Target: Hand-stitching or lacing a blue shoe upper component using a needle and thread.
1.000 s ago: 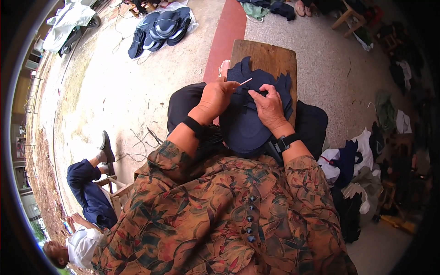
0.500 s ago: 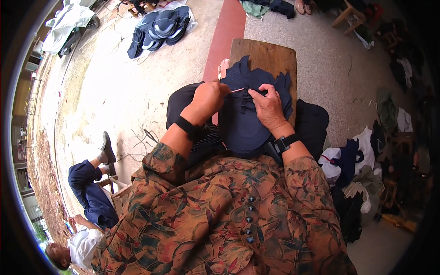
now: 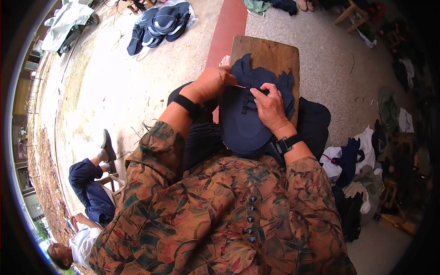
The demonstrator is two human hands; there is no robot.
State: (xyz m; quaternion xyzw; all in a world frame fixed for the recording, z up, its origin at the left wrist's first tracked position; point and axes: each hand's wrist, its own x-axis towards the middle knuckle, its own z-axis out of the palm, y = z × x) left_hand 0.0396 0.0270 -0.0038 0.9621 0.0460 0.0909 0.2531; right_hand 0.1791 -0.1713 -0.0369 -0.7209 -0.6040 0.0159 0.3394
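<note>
A dark blue padded fabric piece, rounded at the near end and with pointed flaps at the far end, lies across a wooden board at my lap. Small dark straps cross its middle. My left hand is closed round a thin reddish stick, whose short visible end points right, toward the straps. The rest of the stick is hidden in the fist. On the right side of the fabric, my right hand pinches a dark strap between thumb and forefinger.
A pile of dark padded pieces lies on the floor at the far left. Seated at the lower left is another person. Heaped clothes lie to my right, and a wooden stool stands at the far right.
My left hand has moved slightly up and less of the reddish stick shows. My right hand keeps its pinch in nearly the same place. The view has shifted a little.
</note>
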